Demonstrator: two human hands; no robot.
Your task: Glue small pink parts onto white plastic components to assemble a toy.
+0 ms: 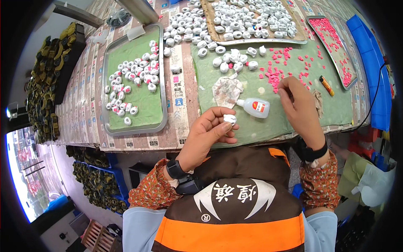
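My left hand (205, 131) pinches a small rounded white plastic piece (229, 119) between thumb and fingers, just above the table's near edge. Over the right side of the green mat, my right hand (300, 103) has its thumb and forefinger drawn together beside the loose small pink pieces (273, 76). Whatever lies between those fingertips is too small to make out. Between the hands a clear squeeze bottle (255, 108) of liquid lies on its side, its nozzle against a crumpled, stained white cloth (226, 90). Several more white pieces (235, 56) sit beyond the cloth.
At left, a metal tray (161, 122) lined in green holds white pieces, some with pink parts. A heaped tray (260, 41) of white pieces stands at the back. Rightward are a glue-stick-like tube (326, 85), a tray (353, 82) of pink pieces and a blue bin (373, 75).
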